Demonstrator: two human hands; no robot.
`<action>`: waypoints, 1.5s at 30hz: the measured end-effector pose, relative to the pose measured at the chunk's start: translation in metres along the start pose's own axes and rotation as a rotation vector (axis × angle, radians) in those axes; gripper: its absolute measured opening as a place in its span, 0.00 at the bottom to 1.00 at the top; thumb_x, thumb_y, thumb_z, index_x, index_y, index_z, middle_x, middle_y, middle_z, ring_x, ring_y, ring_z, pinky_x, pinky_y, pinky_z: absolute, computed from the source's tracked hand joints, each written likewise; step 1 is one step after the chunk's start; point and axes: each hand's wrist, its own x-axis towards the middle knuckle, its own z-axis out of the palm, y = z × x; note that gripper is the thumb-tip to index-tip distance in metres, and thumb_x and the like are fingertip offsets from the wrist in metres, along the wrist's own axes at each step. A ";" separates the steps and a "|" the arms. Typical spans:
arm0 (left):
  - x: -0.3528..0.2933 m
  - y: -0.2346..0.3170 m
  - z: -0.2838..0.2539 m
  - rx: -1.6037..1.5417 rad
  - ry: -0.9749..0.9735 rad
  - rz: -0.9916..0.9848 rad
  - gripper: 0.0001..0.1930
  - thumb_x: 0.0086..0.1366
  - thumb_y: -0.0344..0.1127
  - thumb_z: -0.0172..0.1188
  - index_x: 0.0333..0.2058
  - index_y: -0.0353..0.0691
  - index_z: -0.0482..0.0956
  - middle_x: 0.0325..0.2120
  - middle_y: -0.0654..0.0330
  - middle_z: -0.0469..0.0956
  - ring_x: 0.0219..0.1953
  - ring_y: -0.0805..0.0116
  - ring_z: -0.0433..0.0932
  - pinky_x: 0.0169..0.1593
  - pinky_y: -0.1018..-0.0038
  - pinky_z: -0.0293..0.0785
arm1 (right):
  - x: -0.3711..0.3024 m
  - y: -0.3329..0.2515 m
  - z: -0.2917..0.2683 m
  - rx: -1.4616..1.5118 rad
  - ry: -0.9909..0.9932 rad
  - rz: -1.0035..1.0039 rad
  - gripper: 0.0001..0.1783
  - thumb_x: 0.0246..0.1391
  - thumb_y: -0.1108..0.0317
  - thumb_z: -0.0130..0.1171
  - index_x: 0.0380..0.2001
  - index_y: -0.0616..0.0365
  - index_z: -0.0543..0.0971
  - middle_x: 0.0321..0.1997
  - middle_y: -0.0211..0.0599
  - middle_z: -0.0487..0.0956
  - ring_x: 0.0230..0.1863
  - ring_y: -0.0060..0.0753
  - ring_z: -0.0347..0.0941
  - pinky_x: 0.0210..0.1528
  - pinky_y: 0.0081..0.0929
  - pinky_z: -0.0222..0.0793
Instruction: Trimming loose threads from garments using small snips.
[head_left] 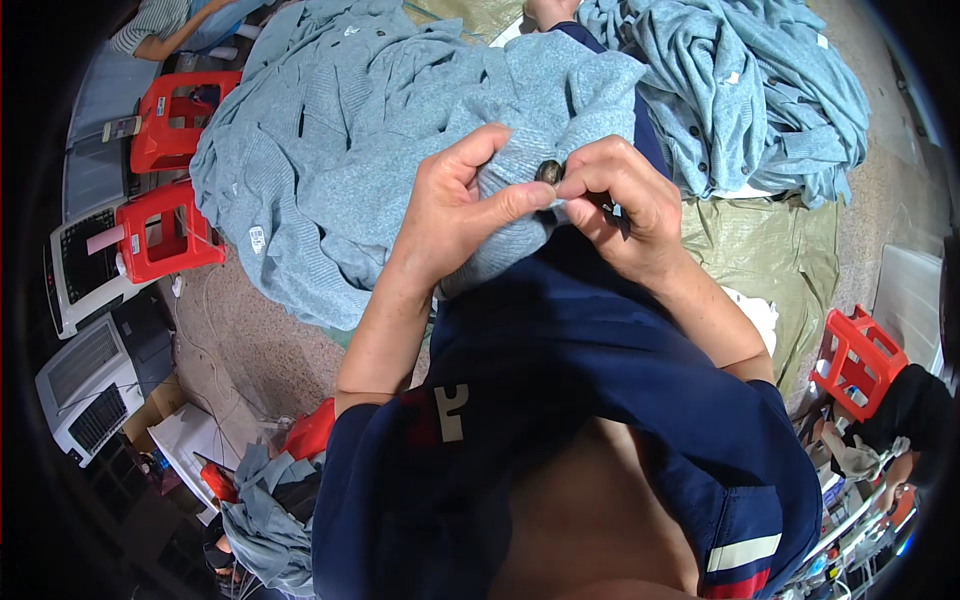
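Note:
A light blue knitted cardigan (520,160) with ribbed edging is bunched over my lap. My left hand (455,205) is closed on its ribbed part, thumb pressed at the edge beside a dark round button (548,172). On the button's other side, my right hand (630,205) pinches with thumb and forefinger, fingertips nearly meeting the left thumb. Tucked in the right palm is a small dark tool (613,217) with a narrow end sticking out; its kind is mostly hidden. More blue knitwear (330,150) spreads in a heap around the left hand.
Another pile of blue cardigans (740,90) lies at the far right on an olive plastic sheet (775,260). Red stools (170,235) and white machines (90,390) stand at left, with another red stool (860,362) at right. A person's arm (180,35) shows at top left.

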 end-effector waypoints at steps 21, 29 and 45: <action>-0.009 -0.010 0.007 -0.042 0.003 -0.034 0.10 0.63 0.31 0.64 0.39 0.32 0.77 0.31 0.66 0.77 0.37 0.81 0.71 0.41 0.80 0.70 | 0.001 0.006 0.002 -0.014 -0.079 0.121 0.12 0.39 0.84 0.67 0.30 0.61 0.80 0.33 0.39 0.79 0.32 0.36 0.78 0.30 0.27 0.72; -0.013 0.004 -0.008 0.323 -0.064 0.220 0.08 0.59 0.26 0.66 0.36 0.35 0.77 0.34 0.60 0.78 0.37 0.70 0.77 0.41 0.76 0.72 | 0.020 0.008 0.001 0.260 -0.302 0.378 0.14 0.39 0.86 0.66 0.29 0.58 0.77 0.39 0.34 0.72 0.33 0.22 0.69 0.33 0.19 0.66; -0.013 -0.011 -0.006 0.658 0.005 0.726 0.12 0.50 0.19 0.64 0.36 0.34 0.77 0.26 0.54 0.75 0.26 0.54 0.77 0.27 0.64 0.73 | 0.003 0.022 0.009 0.213 -0.186 0.547 0.11 0.38 0.86 0.60 0.21 0.62 0.69 0.26 0.30 0.76 0.23 0.11 0.63 0.23 0.16 0.59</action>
